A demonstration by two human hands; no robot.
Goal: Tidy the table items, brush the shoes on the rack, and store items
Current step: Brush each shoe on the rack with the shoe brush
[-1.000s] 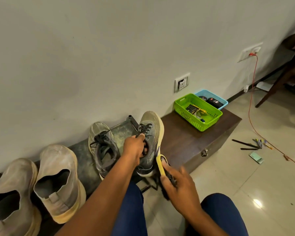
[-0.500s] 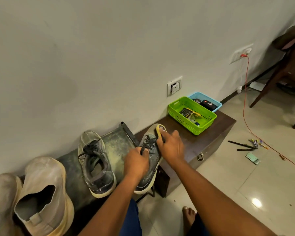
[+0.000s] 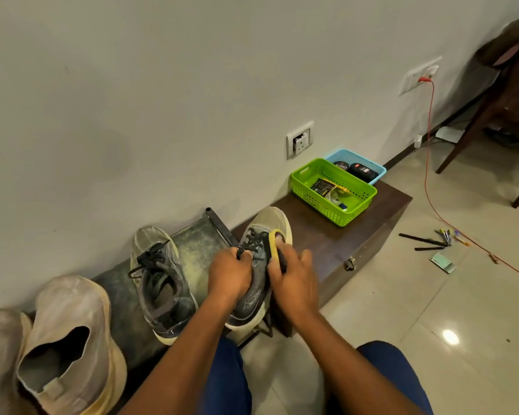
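A grey sneaker [image 3: 256, 292] with a cream sole lies at the right end of the dark shoe rack [image 3: 198, 244]. My left hand [image 3: 229, 274] grips it at the laces. My right hand [image 3: 294, 280] holds a yellow-handled brush [image 3: 274, 244] against the sneaker's right side near the toe. Its twin grey sneaker [image 3: 159, 283] rests on the rack to the left. Two beige slip-on shoes [image 3: 69, 339] sit at the rack's left end.
A brown wooden chest [image 3: 342, 235] beside the rack bears a green basket [image 3: 333, 190] and a blue basket [image 3: 357, 163] with small items. Pens [image 3: 432, 239] and a card [image 3: 442, 262] lie on the tiled floor. A red cable [image 3: 429, 151] runs from the wall socket. Chair legs stand far right.
My right hand brought the brush from below the sneaker's heel up to its toe, then drew it slightly back along the right side. My left hand kept its grip on the laces.
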